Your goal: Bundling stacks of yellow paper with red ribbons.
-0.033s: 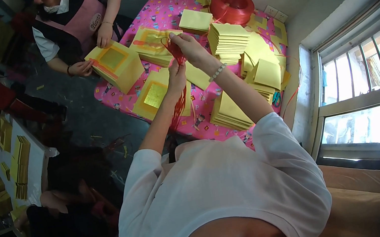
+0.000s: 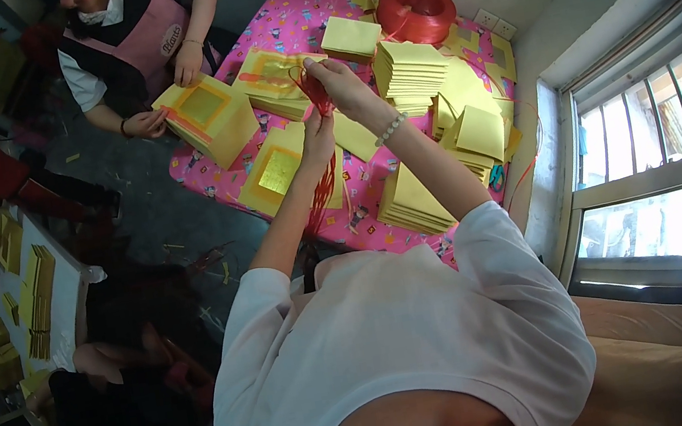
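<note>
A bundle of thin red plastic string point(image 2: 325, 187) is held up in front of me over the table, its long strands hanging past my left forearm. My left hand point(image 2: 316, 139) is closed around the bundle lower down. Just above it, my right hand point(image 2: 341, 87), with a beaded bracelet at the wrist, grips the looped upper end of the string. Below and beyond my hands lie yellow paper stacks; one stack point(image 2: 289, 160) at left has a gold square in an orange frame, and another point(image 2: 282, 78) sits behind the string.
A pink patterned cloth point(image 2: 370, 193) covers the table. Several yellow paper stacks point(image 2: 412, 79) stand at right, near a large red coil of plastic string point(image 2: 415, 11). Across the left corner, a co-worker in a pink apron point(image 2: 139, 32) holds a yellow paper stack point(image 2: 209, 122). A barred window is at right.
</note>
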`<action>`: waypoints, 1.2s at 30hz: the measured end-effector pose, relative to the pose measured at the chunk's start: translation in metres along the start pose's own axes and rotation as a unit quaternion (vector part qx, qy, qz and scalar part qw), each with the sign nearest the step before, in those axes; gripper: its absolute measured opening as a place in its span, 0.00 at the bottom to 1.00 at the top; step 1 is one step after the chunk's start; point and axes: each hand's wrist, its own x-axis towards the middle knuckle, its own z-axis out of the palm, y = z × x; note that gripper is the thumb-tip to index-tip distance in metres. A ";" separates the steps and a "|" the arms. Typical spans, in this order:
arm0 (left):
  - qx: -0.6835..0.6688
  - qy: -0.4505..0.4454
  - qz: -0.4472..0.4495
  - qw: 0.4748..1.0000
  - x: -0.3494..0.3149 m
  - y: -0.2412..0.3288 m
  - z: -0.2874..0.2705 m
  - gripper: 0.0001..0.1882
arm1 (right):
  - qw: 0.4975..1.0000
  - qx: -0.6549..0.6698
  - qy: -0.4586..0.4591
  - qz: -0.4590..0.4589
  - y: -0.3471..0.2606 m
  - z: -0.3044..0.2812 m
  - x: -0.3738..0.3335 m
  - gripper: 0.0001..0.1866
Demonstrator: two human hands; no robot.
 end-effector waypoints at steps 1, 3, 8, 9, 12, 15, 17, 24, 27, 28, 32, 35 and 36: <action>-0.089 0.009 -0.017 0.996 0.000 0.007 0.005 0.09 | 0.999 0.036 -0.008 0.013 0.000 -0.001 0.002 0.18; -0.077 -0.027 -0.032 0.996 0.002 0.013 -0.005 0.10 | 0.999 0.042 -0.027 -0.005 -0.002 -0.002 0.003 0.21; -0.156 0.019 -0.078 0.985 0.008 0.045 -0.026 0.11 | 0.996 0.083 -0.044 -0.002 -0.001 -0.011 0.004 0.28; -0.154 0.017 -0.076 0.985 0.011 0.055 -0.030 0.11 | 0.996 0.084 -0.044 -0.004 0.013 -0.014 0.007 0.28; -0.253 0.061 -0.053 0.964 0.018 0.080 -0.045 0.11 | 0.973 -0.099 -0.174 -0.115 0.049 -0.003 -0.002 0.30; -0.289 0.082 -0.035 0.953 0.025 0.107 -0.059 0.10 | 0.984 -0.079 -0.134 -0.082 0.068 0.024 -0.027 0.31; -0.304 0.081 -0.027 0.949 0.026 0.122 -0.061 0.10 | 0.988 -0.033 -0.139 -0.057 0.075 0.031 -0.030 0.31; -0.391 0.047 -0.027 0.919 0.022 0.131 -0.084 0.08 | 0.975 0.041 -0.217 -0.034 0.047 0.057 -0.055 0.30; -0.443 0.078 -0.040 0.892 0.022 0.150 -0.103 0.05 | 0.935 0.025 -0.354 0.008 0.049 0.052 -0.063 0.22; -0.413 0.090 -0.004 0.906 0.018 0.165 -0.113 0.02 | 0.917 0.052 -0.392 0.045 0.051 0.049 -0.067 0.20; -0.486 0.129 0.034 0.864 -0.017 0.161 -0.216 0.02 | 0.842 -0.123 -0.519 0.083 0.038 0.017 -0.051 0.17; -0.520 0.230 -0.017 0.822 -0.071 0.112 -0.295 0.07 | 0.796 -0.165 -0.570 0.122 0.046 -0.007 -0.028 0.17; -0.523 0.241 -0.010 0.818 -0.096 0.088 -0.318 0.09 | 0.798 -0.161 -0.567 0.123 0.049 -0.013 -0.020 0.17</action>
